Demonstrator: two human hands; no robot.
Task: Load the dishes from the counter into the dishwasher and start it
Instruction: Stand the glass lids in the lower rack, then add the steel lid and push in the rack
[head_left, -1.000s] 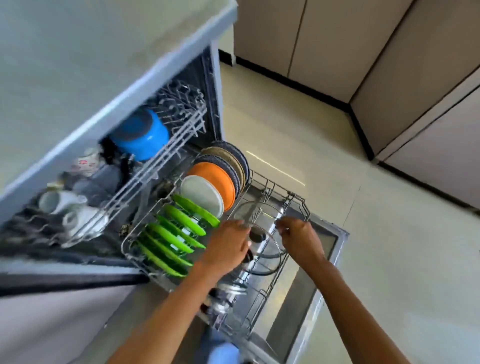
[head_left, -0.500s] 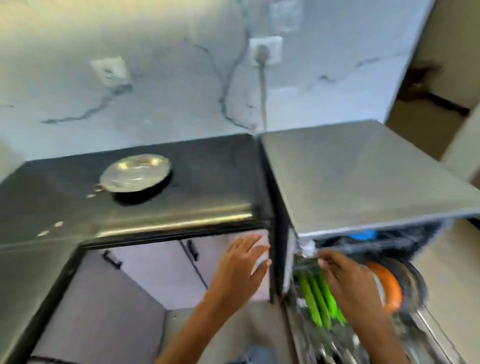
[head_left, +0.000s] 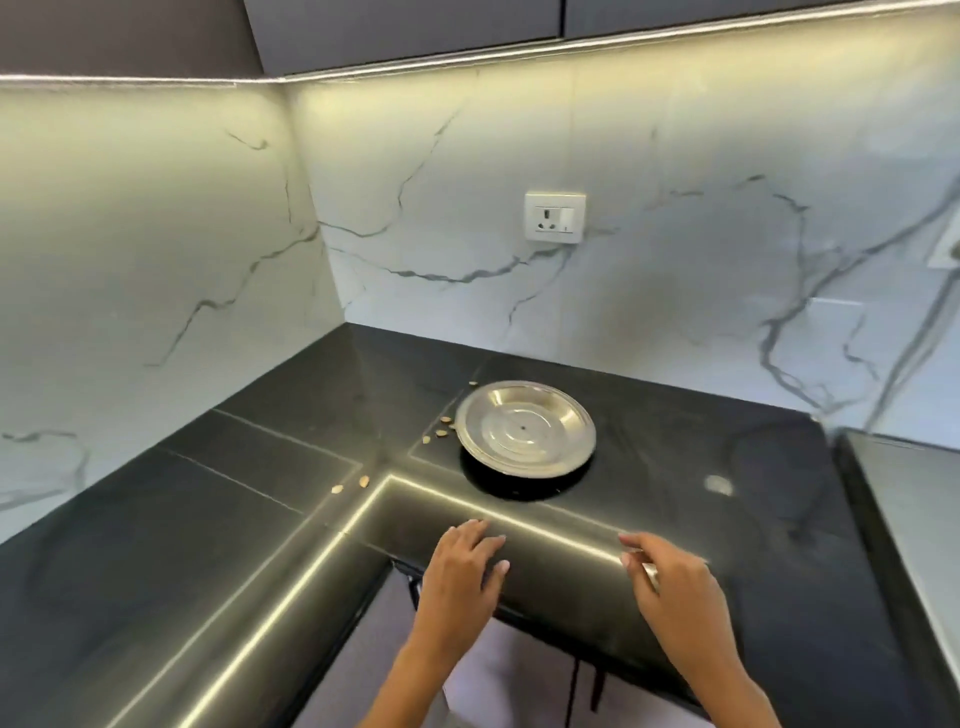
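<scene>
A round steel plate (head_left: 524, 428) lies flat on the black counter (head_left: 270, 519), near the back wall and a bit right of the inner corner. My left hand (head_left: 462, 566) hovers over the counter's front edge, fingers spread, holding nothing. My right hand (head_left: 670, 582) is to its right at the same edge, fingers loosely curled and apart, also empty. Both hands are short of the plate. The dishwasher shows only as a grey top (head_left: 909, 519) at the far right; its racks are out of view.
Small crumbs or seeds (head_left: 358, 483) lie scattered left of the plate. A white wall socket (head_left: 555, 216) sits on the marble backsplash. Cabinet doors (head_left: 498, 670) are below the counter edge. Dark upper cabinets hang overhead.
My view swung from the open dishwasher racks up and left to the counter. Both hands left the lower rack and now reach over the counter's front edge toward the steel plate.
</scene>
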